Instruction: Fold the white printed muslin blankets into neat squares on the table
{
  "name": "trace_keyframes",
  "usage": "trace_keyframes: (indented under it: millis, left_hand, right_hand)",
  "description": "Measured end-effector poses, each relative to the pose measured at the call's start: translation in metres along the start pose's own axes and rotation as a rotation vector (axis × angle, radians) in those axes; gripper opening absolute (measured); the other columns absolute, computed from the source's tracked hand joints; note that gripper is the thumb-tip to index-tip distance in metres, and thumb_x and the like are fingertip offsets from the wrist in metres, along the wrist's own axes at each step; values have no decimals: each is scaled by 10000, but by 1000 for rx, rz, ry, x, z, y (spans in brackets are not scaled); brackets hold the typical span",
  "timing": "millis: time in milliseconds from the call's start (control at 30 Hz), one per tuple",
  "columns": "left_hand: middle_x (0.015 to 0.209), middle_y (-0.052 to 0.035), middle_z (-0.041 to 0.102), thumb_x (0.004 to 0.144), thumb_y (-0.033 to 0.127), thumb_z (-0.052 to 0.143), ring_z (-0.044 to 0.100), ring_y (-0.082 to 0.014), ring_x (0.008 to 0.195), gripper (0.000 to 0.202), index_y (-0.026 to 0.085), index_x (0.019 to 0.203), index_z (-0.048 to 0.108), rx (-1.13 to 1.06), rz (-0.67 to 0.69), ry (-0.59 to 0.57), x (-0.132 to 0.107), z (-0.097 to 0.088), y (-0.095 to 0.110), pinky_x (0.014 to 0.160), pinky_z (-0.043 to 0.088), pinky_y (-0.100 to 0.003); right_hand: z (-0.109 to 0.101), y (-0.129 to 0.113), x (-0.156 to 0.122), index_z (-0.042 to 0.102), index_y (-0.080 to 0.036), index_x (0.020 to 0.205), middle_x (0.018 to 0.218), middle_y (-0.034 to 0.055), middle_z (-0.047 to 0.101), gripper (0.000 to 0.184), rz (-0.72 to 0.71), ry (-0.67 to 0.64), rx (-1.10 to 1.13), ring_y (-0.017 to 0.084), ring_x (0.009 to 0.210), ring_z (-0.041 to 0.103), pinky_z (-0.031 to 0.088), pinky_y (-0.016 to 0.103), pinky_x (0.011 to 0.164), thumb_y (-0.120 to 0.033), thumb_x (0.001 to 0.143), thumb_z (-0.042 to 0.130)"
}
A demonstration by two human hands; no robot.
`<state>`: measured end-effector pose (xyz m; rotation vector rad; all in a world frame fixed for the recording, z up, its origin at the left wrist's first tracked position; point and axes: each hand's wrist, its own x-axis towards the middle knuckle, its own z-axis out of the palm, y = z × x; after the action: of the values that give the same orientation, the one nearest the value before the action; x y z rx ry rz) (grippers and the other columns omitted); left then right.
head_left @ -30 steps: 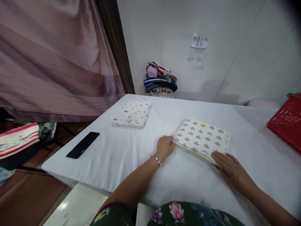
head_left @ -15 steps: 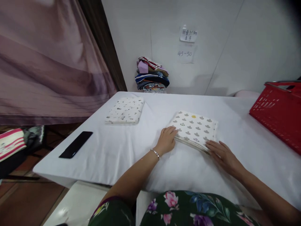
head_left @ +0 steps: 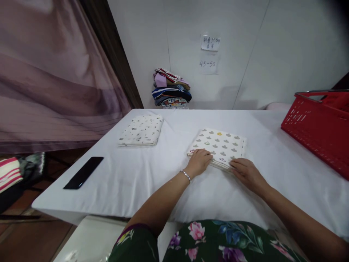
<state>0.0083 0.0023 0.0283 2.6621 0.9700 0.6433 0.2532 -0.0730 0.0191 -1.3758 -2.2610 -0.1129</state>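
Observation:
A folded white cloth [head_left: 222, 145] printed with grey shapes and one yellow one lies on the table in front of me, its layers showing along the near edge. My left hand [head_left: 201, 161] is closed over that near edge, left of its middle, fingers on top and thumb out of sight. At the near right corner, my right hand [head_left: 247, 173] pinches the edge, its fingertips partly hidden. Further left lies a second folded white cloth [head_left: 142, 130] with small dark prints, apart from both hands.
A black phone [head_left: 84, 173] lies at the left of the white-covered table [head_left: 128, 182]. At the right stands a red basket [head_left: 319, 131]. Beyond the far edge is a stack of folded clothes [head_left: 171, 89] against the wall. A pink curtain [head_left: 54, 72] hangs at left.
My left hand has shifted right along the cloth's near edge, uncovering its left corner. The right hand's fingers have drawn together at the near right corner. The view has turned slightly right.

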Motion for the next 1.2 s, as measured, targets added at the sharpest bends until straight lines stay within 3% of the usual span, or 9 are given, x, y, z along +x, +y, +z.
trace_keyframes:
  millis: [200, 433, 700, 1000, 1200]
  left_hand:
    - [1068, -45, 577, 888, 263, 440, 466, -179, 1039, 220, 255, 1056, 581, 15, 74, -11, 2, -2, 0, 922, 320, -345]
    - [972, -42, 585, 910, 255, 379, 468, -173, 957, 248, 250, 967, 620, 80, 53, -37, 7, 2, 3, 861, 346, -323]
    - [922, -37, 572, 902, 205, 392, 453, -176, 907, 220, 221, 924, 610, 156, 94, 19, 5, 9, 1, 796, 346, -300]
    - [929, -40, 566, 901, 196, 391, 465, -175, 898, 208, 227, 948, 592, 215, 71, -1, 6, 10, 1, 787, 356, -303]
    - [919, -36, 561, 877, 156, 436, 463, -174, 887, 162, 213, 913, 582, 216, 117, 38, 6, 14, -1, 768, 358, -304]
  right_hand:
    - [-2, -4, 0, 639, -204, 1025, 1010, 79, 636, 277, -2, -12, -3, 227, 923, 578, 471, 404, 810, -308, 891, 420]
    - [-5, -5, 2, 647, -223, 1009, 996, 68, 648, 285, 9, -7, 13, 219, 917, 587, 489, 395, 795, -297, 901, 394]
    - [-4, -3, 1, 630, -206, 1024, 1005, 79, 638, 261, -25, -28, -26, 227, 921, 573, 481, 401, 792, -294, 890, 425]
    - [-5, -3, -4, 589, -191, 1096, 1047, 89, 619, 277, -76, -45, -69, 233, 958, 557, 471, 416, 820, -241, 870, 438]
    - [-10, -3, -7, 585, -185, 1105, 1047, 84, 632, 287, -61, -5, -121, 228, 964, 566, 466, 405, 829, -194, 879, 408]
